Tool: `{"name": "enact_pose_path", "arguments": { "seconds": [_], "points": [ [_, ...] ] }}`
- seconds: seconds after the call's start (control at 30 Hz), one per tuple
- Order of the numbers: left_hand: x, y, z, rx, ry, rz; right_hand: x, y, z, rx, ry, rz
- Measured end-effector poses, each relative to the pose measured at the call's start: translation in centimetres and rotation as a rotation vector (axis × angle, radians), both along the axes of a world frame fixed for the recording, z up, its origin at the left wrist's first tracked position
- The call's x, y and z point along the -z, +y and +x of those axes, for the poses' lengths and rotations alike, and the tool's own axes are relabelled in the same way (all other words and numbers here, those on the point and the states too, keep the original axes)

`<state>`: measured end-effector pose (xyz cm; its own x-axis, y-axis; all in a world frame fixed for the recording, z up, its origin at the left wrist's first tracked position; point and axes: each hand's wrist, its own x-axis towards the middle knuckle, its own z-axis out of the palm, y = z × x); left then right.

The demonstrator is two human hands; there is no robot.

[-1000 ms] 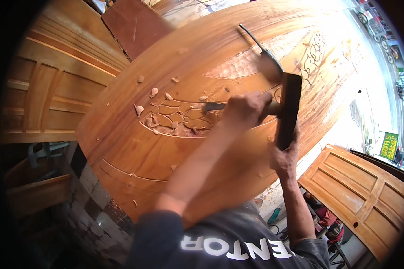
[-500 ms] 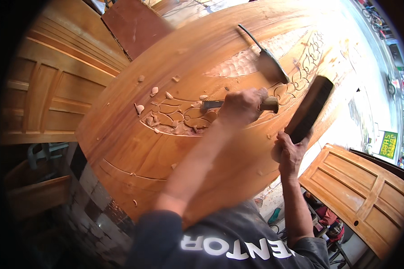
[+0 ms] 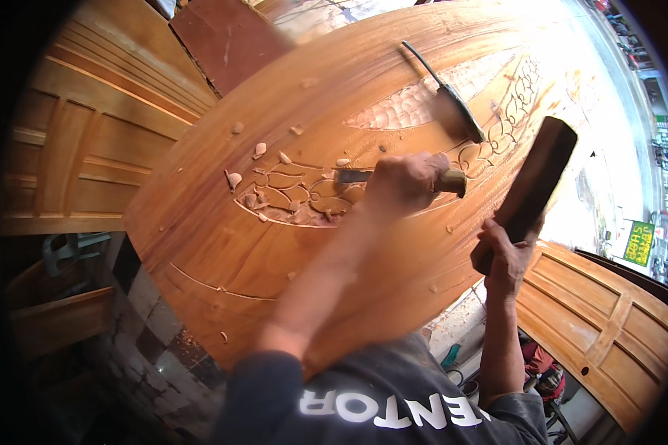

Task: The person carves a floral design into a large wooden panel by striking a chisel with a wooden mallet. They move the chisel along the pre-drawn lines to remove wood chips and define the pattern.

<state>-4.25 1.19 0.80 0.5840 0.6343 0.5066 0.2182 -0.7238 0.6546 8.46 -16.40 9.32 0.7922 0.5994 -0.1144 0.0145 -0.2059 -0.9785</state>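
Observation:
My left hand (image 3: 407, 182) is closed around a chisel (image 3: 453, 182); its flat metal blade (image 3: 352, 176) points left over the carved scale pattern (image 3: 278, 196) in a large wooden panel (image 3: 326, 259). To the right, my right hand (image 3: 508, 256) grips the lower end of a dark, blocky wooden mallet (image 3: 536, 185). The mallet is raised and tilted, apart from the chisel's handle end. Pale wood chips (image 3: 254, 200) lie in the carving and around it. Beyond my left hand, a long, thin dark object (image 3: 460, 111) with a bent end rests on the panel.
Panelled wooden doors stand at the left (image 3: 74, 156) and lie at the right (image 3: 601, 319). A reddish-brown board (image 3: 234, 44) is beyond the panel's far left edge. Below its near left corner is a checkered tiled surface (image 3: 145, 326). A bright street (image 3: 620, 89) shows at far right.
My right hand has swung the mallet to the right, farther from the chisel. My left hand and the chisel keep nearly the same place on the panel.

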Motion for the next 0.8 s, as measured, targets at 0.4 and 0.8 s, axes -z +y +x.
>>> {"name": "enact_pose_path", "arguments": {
  "seconds": [0.4, 0.8],
  "points": [
    [0.3, 0.9, 0.0, -0.133, 0.100, 0.025, 3.0, 0.2, 1.1, -0.105, 0.054, -0.100],
    [0.4, 1.0, -0.3, -0.135, 0.136, 0.047, 5.4, 0.3, 0.7, 0.127, 0.210, 0.031]
  ]
}}
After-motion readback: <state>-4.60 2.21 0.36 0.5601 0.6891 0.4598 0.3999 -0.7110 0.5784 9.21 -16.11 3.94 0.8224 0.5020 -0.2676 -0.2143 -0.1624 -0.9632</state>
